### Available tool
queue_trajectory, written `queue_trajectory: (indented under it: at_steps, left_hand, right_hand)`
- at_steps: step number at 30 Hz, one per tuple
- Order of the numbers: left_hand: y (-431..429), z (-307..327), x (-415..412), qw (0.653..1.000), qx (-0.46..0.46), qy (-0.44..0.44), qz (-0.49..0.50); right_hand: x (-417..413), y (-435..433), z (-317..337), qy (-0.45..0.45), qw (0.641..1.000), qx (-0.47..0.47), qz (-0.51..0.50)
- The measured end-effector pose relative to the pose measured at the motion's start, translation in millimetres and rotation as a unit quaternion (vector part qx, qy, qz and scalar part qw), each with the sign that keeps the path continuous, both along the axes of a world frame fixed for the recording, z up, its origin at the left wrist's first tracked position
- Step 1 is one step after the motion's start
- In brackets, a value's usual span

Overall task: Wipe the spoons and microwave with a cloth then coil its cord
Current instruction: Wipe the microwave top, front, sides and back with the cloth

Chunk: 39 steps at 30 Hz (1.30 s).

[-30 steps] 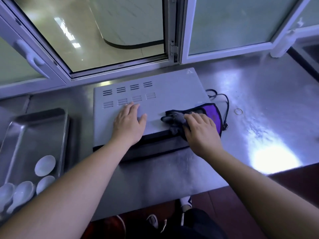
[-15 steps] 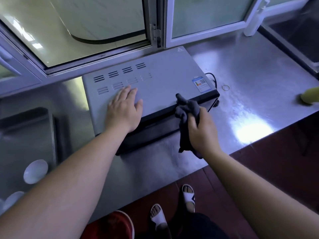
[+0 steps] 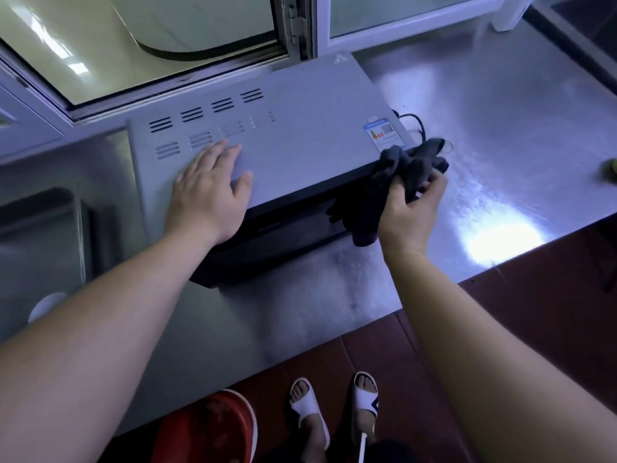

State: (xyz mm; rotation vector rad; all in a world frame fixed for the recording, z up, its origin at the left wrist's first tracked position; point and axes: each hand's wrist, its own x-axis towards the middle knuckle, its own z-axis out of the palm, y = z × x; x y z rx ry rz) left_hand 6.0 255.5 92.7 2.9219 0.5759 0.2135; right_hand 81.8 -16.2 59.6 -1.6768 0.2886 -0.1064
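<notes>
Left hand (image 3: 208, 192) flat on microwave (image 3: 283, 145) top; right hand (image 3: 409, 215) grips dark cloth (image 3: 397, 175) (at front right corner).

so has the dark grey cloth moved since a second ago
Yes. The dark grey cloth slid right, from the top of the grey microwave to its front right corner.

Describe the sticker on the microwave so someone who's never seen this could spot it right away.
Find the grey microwave on the steel counter below the window. Follow its top panel to the right end, beside the dark cloth the right hand grips. The sticker is a small blue-edged white label, the only coloured patch on that panel, far from the vent slots at the left.
</notes>
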Motion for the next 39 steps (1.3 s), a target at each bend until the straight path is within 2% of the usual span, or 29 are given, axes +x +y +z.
queue_trajectory:
  at_steps: [3,6,12,16,19,21,23,26,28,32,37,39]
  left_hand:
    - [-0.8,1.2,0.4,1.000,0.008,0.003,-0.002]
    - [-1.3,0.0,-0.5,1.000,0.011,0.011,0.000]
    - [-2.2,1.4,-1.3,1.000,0.014,0.018,0.002]
    - [-2.9,1.5,-2.5,1.000,0.017,0.016,0.000]
    - [-2.2,1.4,-1.7,1.000,0.019,0.012,-0.001]
    - [-2.1,1.8,-1.5,1.000,0.019,0.014,-0.001]
    - [-2.2,1.8,-1.4,1.000,0.020,0.016,0.000]
    - [-2.5,2.0,-1.1,1.000,0.020,0.017,-0.001]
    - [-2.4,2.1,-1.0,1.000,0.018,0.018,-0.002]
    - [-2.7,2.4,-1.1,1.000,0.018,0.018,-0.005]
    - [-2.9,3.8,-1.4,1.000,0.015,0.024,-0.007]
    - [-3.1,4.1,-1.7,1.000,0.014,0.024,-0.009]
  right_hand:
    - [7.9,3.3,-13.0,0.001,1.000,-0.029,-0.005]
    - [11.6,7.9,-28.7,0.030,0.999,-0.003,-0.032]
    - [14.6,10.7,-66.4,0.203,0.978,0.038,-0.039]
    - [20.8,4.6,-82.6,0.257,0.964,0.061,-0.020]
    - [26.2,4.3,-83.1,0.305,0.951,0.035,-0.024]
    - [28.9,5.2,-78.9,0.319,0.944,0.085,-0.005]
    - [28.9,4.2,-74.9,0.328,0.924,0.194,-0.020]
    - [24.9,6.3,-51.3,0.346,0.911,0.213,-0.064]
    - [17.6,11.4,-31.7,0.344,0.893,0.277,-0.080]
    - [3.7,24.2,-5.4,0.289,0.890,0.350,-0.044]
    - [-10.1,31.4,28.4,0.222,0.894,0.388,-0.033]
    - [-14.9,35.0,30.7,0.188,0.911,0.368,-0.020]
